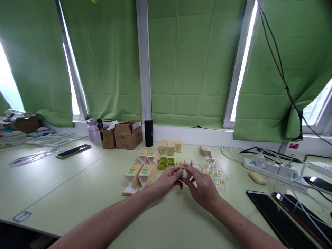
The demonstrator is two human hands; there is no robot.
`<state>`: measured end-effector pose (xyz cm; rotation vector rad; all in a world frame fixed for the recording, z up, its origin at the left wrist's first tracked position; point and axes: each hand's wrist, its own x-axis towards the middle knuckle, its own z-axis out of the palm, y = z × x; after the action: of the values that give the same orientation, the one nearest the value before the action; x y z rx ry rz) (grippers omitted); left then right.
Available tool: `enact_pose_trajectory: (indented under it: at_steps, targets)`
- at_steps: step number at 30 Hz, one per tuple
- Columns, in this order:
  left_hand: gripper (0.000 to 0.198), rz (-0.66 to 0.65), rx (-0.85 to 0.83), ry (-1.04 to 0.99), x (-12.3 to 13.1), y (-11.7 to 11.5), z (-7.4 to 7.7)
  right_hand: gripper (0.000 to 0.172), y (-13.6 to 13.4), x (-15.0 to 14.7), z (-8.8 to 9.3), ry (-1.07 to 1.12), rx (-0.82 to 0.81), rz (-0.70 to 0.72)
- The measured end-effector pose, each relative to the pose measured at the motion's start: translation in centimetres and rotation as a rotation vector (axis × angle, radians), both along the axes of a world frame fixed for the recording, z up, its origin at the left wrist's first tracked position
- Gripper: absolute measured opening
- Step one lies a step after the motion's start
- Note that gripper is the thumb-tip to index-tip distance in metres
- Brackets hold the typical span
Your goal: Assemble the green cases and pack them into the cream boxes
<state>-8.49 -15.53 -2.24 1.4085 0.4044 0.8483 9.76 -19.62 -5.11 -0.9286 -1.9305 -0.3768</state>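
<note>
Between my two hands is a small white rounded piece (185, 174) with a bit of green at its top; fingers cover much of it, so its kind does not show. My left hand (167, 180) pinches it from the left, and my right hand (203, 185) grips it from the right. Just behind are small green square cups (166, 164), tiny yellow pieces (178, 164) and pale pinkish-white pieces (191, 162). Beyond my right hand stand several clear cups (218, 172) with gold-coloured centres. Left of my left hand lie open kraft boxes (147, 174) with green labels.
Closed kraft boxes (170, 147) stand at the back, and another open one (206, 152) lies further right. A power strip (269, 171) with cables, a tablet-like black device (277, 218) and phones occupy the right. Cardboard cartons (129, 135) and a black cylinder (148, 133) are near the wall.
</note>
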Motion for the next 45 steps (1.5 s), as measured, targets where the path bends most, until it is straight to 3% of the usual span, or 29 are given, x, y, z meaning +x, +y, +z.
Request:
enact_pose_trajectory:
  at_steps: [6,14,27,36,45]
  targets:
    - [0.06,0.135,0.142,0.008,0.0,-0.4,-0.1,0.041,-0.1,-0.2,0.3,-0.032,0.053,-0.03]
    - [0.071,0.019,0.117,0.019,-0.1,-0.8,-0.1,0.038,-0.4,-0.4,0.4,-0.024,0.096,-0.054]
    - [0.072,0.041,0.206,0.09,-0.3,-2.0,0.7,0.043,-0.7,-0.6,0.6,-0.084,0.192,-0.054]
    - [0.072,0.149,0.243,0.015,0.5,-1.0,-1.4,0.049,-0.6,-0.6,0.8,-0.096,0.23,-0.036]
    - [0.063,0.261,0.344,0.076,0.9,-1.8,-1.4,0.056,-0.6,-0.7,0.8,-0.11,0.256,-0.007]
